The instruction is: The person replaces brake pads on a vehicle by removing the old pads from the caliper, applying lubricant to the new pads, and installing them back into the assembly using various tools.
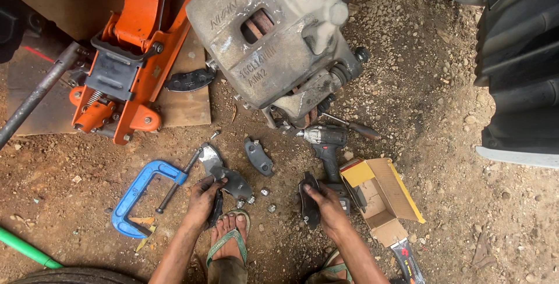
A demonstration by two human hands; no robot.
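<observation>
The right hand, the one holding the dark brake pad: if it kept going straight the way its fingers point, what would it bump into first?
The right hand points up and slightly left, gripping a dark brake pad. Going straight on, it would probably meet the cordless drill lying on the dirt first. Depth is hard to judge from above, so it might just pass beside the drill.

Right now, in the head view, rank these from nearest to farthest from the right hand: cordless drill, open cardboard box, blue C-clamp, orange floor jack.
From the right hand:
1. Cordless drill, just above the hand.
2. Open cardboard box, to its right; close to the drill's rank, slightly farther.
3. Blue C-clamp, far left, past the left hand.
4. Orange floor jack, upper left.
</observation>
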